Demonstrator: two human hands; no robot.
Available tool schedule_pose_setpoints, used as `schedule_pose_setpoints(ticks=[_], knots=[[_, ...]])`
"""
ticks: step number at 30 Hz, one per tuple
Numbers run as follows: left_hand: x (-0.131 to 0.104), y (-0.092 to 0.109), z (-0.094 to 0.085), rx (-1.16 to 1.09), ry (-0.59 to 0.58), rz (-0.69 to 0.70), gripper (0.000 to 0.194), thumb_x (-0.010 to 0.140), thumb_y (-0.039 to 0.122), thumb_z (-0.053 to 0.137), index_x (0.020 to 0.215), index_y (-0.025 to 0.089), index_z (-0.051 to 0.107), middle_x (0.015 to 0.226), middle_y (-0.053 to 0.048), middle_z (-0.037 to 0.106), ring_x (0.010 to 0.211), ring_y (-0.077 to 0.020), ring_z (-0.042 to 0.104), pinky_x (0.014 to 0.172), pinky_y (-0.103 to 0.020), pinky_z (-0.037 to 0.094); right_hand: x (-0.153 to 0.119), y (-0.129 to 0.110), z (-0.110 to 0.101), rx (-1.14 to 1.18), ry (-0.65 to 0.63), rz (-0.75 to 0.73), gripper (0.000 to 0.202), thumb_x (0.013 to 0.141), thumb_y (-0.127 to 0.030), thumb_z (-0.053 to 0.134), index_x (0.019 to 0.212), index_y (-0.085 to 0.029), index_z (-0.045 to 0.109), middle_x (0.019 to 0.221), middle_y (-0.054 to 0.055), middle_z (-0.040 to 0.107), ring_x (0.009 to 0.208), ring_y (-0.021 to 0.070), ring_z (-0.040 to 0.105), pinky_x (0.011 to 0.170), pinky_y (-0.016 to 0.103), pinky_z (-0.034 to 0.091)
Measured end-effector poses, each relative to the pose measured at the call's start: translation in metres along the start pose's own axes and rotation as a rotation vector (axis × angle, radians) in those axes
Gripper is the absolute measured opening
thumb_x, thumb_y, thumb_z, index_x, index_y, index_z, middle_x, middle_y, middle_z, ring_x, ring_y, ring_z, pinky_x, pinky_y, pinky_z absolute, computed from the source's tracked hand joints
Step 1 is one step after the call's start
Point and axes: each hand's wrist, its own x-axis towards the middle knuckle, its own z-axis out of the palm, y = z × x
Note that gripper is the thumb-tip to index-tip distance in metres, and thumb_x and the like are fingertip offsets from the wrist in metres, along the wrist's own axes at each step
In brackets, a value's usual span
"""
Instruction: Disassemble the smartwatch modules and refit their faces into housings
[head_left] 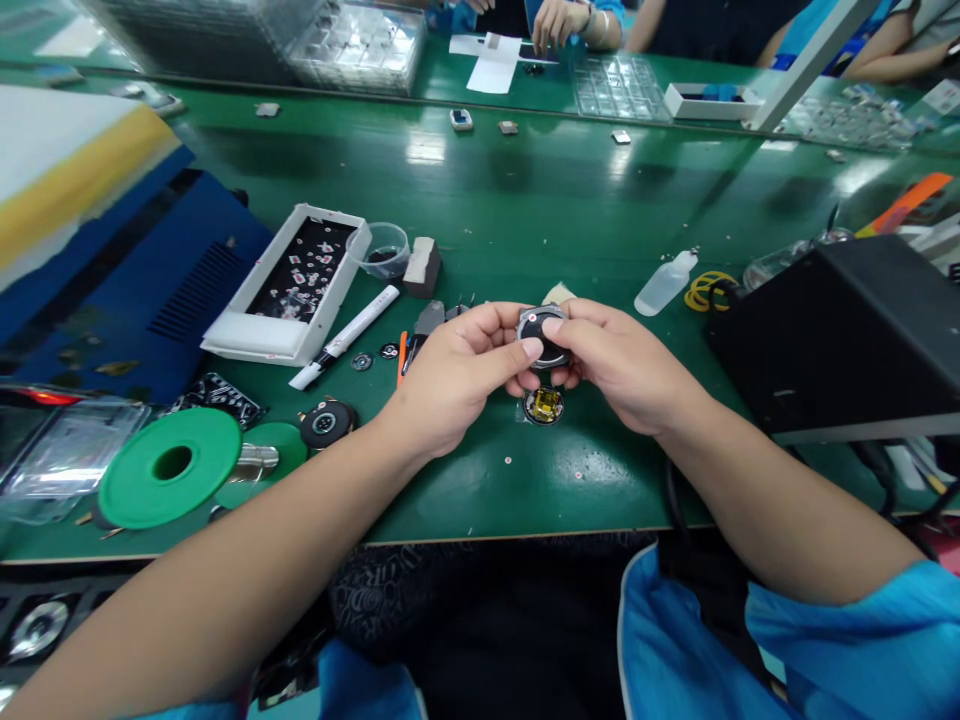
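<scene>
Between both hands is a round watch case (551, 353), dark inside with a grey rim and a small white-and-red sticker near its top. My left hand (457, 375) grips its left side, thumb across the lower face and fingers beneath. On the right side, my right hand (626, 365) pinches it too, the thumb pressed on the dark face. Just below the case, a round circuit board (544, 405) with yellow tape lies on the green bench (480, 500). Two tiny sticker dots (508, 460) lie nearer the bench edge. My fingers hide the underside of the case.
At left are a white tray (330, 305) of small stickered parts, a clear cup (384, 250), a white marker (360, 325), a green spool (127, 470) and a blue box (202, 290). A squeeze bottle (664, 285) and black box (832, 340) stand right. A co-worker's hand (559, 22) appears opposite.
</scene>
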Motion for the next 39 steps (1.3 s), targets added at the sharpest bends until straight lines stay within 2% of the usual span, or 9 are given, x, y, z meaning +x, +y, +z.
schedule_pose_setpoints(ticks=[12, 39], knots=[[0.0008, 0.0014, 0.0014, -0.060, -0.003, -0.025, 0.046, 0.073, 0.027, 0.116, 0.106, 0.017, 0.086, 0.081, 0.000, 0.082, 0.066, -0.0105, 0.074, 0.061, -0.019, 0.060, -0.0002, -0.0004, -0.0003, -0.018, 0.010, -0.003, 0.038, 0.091, -0.051, 0.089, 0.090, -0.022, 0.065, 0.080, 0.000, 0.070, 0.072, 0.0114, 0.059, 0.065, 0.024, 0.048], [0.0004, 0.0001, 0.0010, -0.041, -0.007, -0.015, 0.048, 0.078, 0.034, 0.117, 0.110, 0.016, 0.085, 0.082, 0.002, 0.082, 0.067, -0.0084, 0.075, 0.062, -0.017, 0.061, 0.0004, -0.0009, 0.0011, 0.003, -0.013, -0.012, 0.039, 0.091, -0.050, 0.089, 0.088, -0.023, 0.062, 0.078, 0.000, 0.070, 0.070, 0.0109, 0.060, 0.064, 0.023, 0.049]])
